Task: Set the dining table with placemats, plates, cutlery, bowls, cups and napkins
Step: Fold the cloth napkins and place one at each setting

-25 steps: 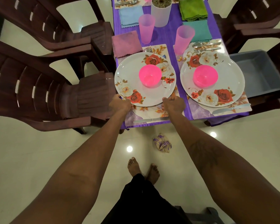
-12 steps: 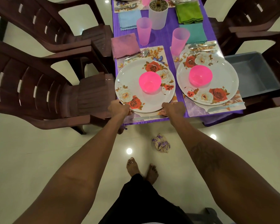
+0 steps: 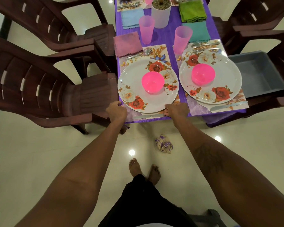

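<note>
Fingers [image 3: 167, 110] of right hand [image 3: 176, 109] & of left hand [image 3: 116, 110] are curled, each pinching a near corner of the placemat [image 3: 161, 51]. It lies at the counter [image 3: 162, 36] edge w/ plate [image 3: 134, 82], bowl [image 3: 152, 81] & knife [image 3: 147, 115] on it. Step, I judge: squaring this placemat; next move needs a slow, even slide so nothing tips. Counter is purple-covered, brown chairs [image 3: 39, 79] around, pale tile floor [image 3: 39, 153]

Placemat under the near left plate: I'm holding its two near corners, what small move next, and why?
Probably let go with left hand and right hand. The placemat lies about square to the edge of the table, with plate, pink bowl and knife resting on it, so this setting looks done.
</note>
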Available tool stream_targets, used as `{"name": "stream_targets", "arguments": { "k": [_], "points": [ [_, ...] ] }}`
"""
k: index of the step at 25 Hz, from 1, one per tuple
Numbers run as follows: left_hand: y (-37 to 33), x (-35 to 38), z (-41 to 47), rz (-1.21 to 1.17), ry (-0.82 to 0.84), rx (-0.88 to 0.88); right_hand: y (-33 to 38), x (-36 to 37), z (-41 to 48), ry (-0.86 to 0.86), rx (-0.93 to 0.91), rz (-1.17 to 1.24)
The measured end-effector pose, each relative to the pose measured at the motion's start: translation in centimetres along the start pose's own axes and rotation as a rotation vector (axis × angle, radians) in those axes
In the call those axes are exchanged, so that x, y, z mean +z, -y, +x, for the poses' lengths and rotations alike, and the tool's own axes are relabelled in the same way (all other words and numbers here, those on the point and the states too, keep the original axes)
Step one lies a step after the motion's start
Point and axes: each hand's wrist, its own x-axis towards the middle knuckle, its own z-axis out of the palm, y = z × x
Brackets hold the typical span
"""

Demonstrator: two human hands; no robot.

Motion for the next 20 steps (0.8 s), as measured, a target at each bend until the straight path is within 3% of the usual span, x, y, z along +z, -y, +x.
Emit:
{"name": "stream_targets", "arguments": {
  "k": [6,12,16,20],
  "points": [
    [1.5,-0.8,-0.1,0.078,-0.009,0.007,-0.6,-0.7,-1.2,-0.281,-0.210,-0.419],
    [0.9,-0.5,-2.1,0.171,0.013,0.037,-1.2,-0.8,-1.1,-0.318,-0.318,-0.704],
    [-0.6,0.3,-2.8,0.173,0.022,-0.080,-1.2,-1.0,-1.5,-0.316,-0.329,-0.760],
    [-1.4,0.5,-2.3,-0.008,0.042,-0.217,-0.5,-1.2,-0.7,-0.283,-0.287,-0.679]
  ]
}}
